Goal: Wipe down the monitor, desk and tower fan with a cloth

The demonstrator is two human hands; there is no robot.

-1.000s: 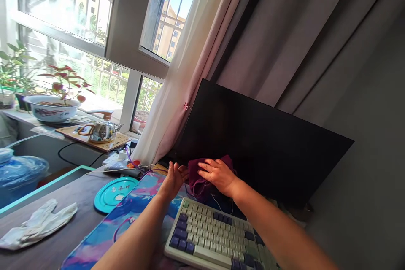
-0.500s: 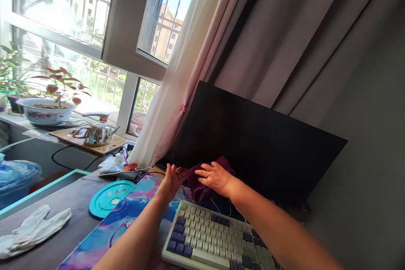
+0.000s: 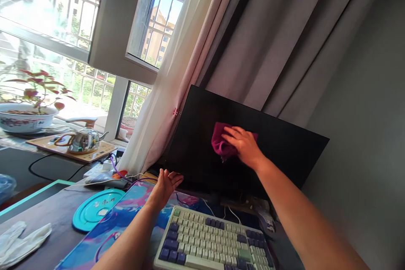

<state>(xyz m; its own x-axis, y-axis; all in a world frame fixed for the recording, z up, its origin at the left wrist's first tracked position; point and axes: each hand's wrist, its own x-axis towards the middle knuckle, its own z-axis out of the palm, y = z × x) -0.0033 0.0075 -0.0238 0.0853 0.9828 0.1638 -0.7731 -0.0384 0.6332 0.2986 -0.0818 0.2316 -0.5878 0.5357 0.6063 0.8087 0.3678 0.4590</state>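
A black monitor [image 3: 278, 156] stands on the desk, its screen dark. My right hand [image 3: 243, 145] presses a crumpled magenta cloth [image 3: 220, 141] flat against the upper middle of the screen, fingers closed over the cloth. My left hand [image 3: 166, 185] rests near the monitor's lower left corner, fingers stretched out, holding nothing. A cream and purple keyboard [image 3: 211, 240] lies in front of the monitor, on a pink and blue desk mat [image 3: 126, 219].
A teal round lid [image 3: 96, 214] and a white crumpled rag [image 3: 19, 244] lie on the dark desk at left. Cables and a power strip [image 3: 107, 175] sit by the curtain [image 3: 164, 105]. A kettle [image 3: 82, 140] on a tray and a potted plant [image 3: 27, 112] stand by the window.
My right hand has lifted the cloth from the monitor's bottom edge up onto the middle of the screen. My left hand stays by the lower left corner. The view has shifted right.
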